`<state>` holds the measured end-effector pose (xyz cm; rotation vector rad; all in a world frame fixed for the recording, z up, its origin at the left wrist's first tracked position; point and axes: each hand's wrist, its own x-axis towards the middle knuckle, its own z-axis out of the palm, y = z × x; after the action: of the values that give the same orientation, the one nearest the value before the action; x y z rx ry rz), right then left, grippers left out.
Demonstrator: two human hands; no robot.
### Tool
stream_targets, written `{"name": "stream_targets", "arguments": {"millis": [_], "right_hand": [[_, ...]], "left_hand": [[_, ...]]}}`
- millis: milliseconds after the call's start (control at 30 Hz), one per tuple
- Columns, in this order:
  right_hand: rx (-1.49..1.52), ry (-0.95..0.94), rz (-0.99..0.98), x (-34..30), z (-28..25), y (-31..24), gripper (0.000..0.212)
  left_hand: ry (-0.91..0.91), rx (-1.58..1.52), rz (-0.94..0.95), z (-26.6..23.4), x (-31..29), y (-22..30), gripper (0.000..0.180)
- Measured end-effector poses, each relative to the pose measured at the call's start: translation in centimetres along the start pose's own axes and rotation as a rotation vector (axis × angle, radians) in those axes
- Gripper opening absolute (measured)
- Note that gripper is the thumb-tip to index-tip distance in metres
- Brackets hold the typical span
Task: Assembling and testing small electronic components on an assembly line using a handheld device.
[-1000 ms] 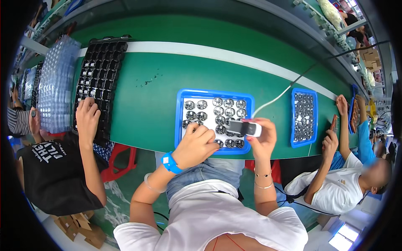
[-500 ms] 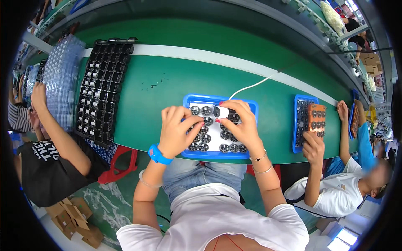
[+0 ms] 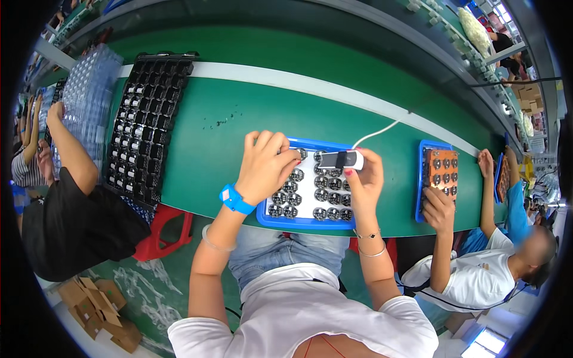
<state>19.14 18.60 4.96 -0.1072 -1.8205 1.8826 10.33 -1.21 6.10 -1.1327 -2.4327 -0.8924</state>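
A blue tray (image 3: 261, 216) with a white lining lies in front of me, holding several round black parts (image 3: 321, 195) with shiny faces. My right hand (image 3: 367, 179) grips a small white-and-black device (image 3: 341, 159) above the tray's right part. A white cable (image 3: 377, 132) runs up to the device's far side. Over the upper left of the tray, my left hand (image 3: 264, 164) is closed, thumb and fingertips pinched together beside a round black part (image 3: 302, 153). Whatever is in that pinch is hidden. A blue band (image 3: 236, 200) circles my left wrist.
On the left stand a black compartment tray (image 3: 146, 128) with white pieces and stacked clear plastic trays (image 3: 89, 113). A co-worker at right touches an orange board of round parts (image 3: 443, 170) in another blue tray (image 3: 420, 203). A white strip (image 3: 268, 74) crosses the green table.
My right hand has moved right with the device, which now lies sideways; the cable moved along. My left hand has shifted slightly up and right. The co-worker's orange board has lowered into its tray.
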Motion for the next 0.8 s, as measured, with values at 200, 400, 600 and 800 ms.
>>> {"name": "stream_targets", "arguments": {"millis": [200, 400, 600, 800], "right_hand": [[-0.465, -0.326, -0.225, -0.9, 0.6, -1.0, 0.039], [-0.571, -0.369, -0.291, -0.8, 1.0, -0.9, 0.04], [-0.565, -0.369, -0.256, -0.9, 0.9, -0.7, 0.039], [-0.394, -0.221, -0.136, -1.5, 0.0, 0.4, 0.039]], "left_hand": [[-0.048, 0.001, 0.047, 1.4, 0.5, -1.0, 0.009], [-0.039, -0.068, -0.034, -0.2, 0.0, -0.5, 0.011], [-0.086, -0.158, -0.029, -1.5, -0.9, -0.1, 0.015], [-0.172, -0.21, 0.019, -0.8, -1.2, -0.2, 0.012]]}}
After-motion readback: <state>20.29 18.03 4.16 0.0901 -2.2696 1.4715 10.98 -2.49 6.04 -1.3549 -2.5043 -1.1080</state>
